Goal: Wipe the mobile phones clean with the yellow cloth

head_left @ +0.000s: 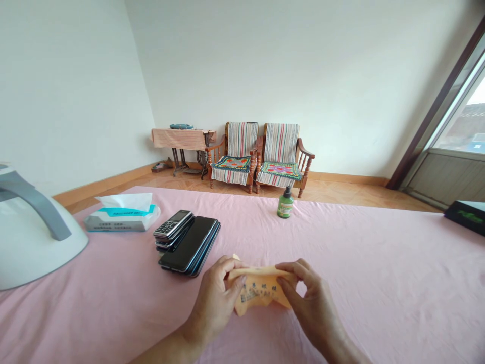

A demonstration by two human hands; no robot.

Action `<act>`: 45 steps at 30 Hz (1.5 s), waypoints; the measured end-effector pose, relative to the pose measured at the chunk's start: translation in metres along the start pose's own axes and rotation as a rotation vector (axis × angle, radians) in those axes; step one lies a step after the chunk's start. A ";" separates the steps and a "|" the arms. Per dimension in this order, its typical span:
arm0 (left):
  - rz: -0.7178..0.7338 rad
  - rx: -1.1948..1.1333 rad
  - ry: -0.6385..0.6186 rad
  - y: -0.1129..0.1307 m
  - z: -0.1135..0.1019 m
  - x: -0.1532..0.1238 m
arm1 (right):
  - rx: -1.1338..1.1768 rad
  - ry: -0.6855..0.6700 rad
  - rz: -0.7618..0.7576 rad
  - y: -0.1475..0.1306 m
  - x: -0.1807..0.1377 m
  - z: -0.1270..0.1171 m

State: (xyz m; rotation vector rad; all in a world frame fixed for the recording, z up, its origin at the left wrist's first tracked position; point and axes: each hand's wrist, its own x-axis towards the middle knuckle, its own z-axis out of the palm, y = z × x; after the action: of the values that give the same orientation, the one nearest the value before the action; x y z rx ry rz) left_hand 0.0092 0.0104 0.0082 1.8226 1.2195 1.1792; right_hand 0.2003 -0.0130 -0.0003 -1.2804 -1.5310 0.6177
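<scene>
Between my two hands is a thin orange-yellow cloth point(261, 288) with dark printed characters, its upper edge bunched into a fold. My left hand point(217, 288) pinches the left end of that fold between thumb and fingers. At the right end, my right hand point(308, 293) grips it the same way. The cloth's lower edge hangs uneven just over the pink bedspread point(359, 263). Left of my left hand lies a stack of smartphones point(189, 245), and beside it a stack topped by a keypad phone point(174, 224).
A tissue pack point(121, 217) lies behind the phones, near a large white object with a grey handle point(38, 227). A green spray bottle point(285, 203) stands toward the far edge. A dark box point(466, 216) sits at the right. Two wooden chairs point(280, 169) are beyond.
</scene>
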 end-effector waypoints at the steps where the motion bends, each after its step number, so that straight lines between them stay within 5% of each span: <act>1: 0.016 0.024 0.003 0.002 -0.001 0.000 | -0.011 0.009 -0.003 -0.001 0.001 -0.001; 6: 0.033 -0.002 0.095 0.003 -0.003 0.002 | 0.013 0.119 -0.052 -0.004 0.004 -0.006; 13: -0.213 -0.348 -0.142 -0.005 0.003 0.003 | 0.311 -0.024 0.222 -0.003 -0.001 0.003; 22: -0.147 -0.239 0.041 0.003 0.002 -0.002 | 0.374 0.043 0.282 -0.003 0.004 -0.007; 30: -0.086 -0.643 -0.533 0.035 0.013 -0.020 | 0.206 -0.061 -0.142 -0.024 -0.015 0.012; 34: -0.323 -0.863 -0.384 0.019 0.016 -0.019 | 0.168 -0.259 -0.388 -0.026 -0.021 0.019; 36: -0.439 -0.969 -0.256 0.011 0.016 -0.016 | 0.166 -0.242 -0.459 -0.023 -0.021 0.018; 38: -0.473 -1.031 -0.193 0.006 0.014 -0.011 | 0.176 -0.139 -0.409 -0.017 -0.020 0.016; 42: -0.484 -1.040 -0.197 0.006 0.009 -0.005 | 0.137 0.075 -0.037 -0.004 -0.010 0.008; 45: -0.503 -1.028 -0.251 0.009 0.008 -0.007 | 0.292 0.070 0.220 -0.002 -0.002 0.004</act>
State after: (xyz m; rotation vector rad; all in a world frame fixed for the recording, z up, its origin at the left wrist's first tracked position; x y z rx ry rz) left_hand 0.0184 0.0000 0.0111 0.7941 0.6424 0.9582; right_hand 0.1957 -0.0149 -0.0007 -1.2373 -1.2002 0.8932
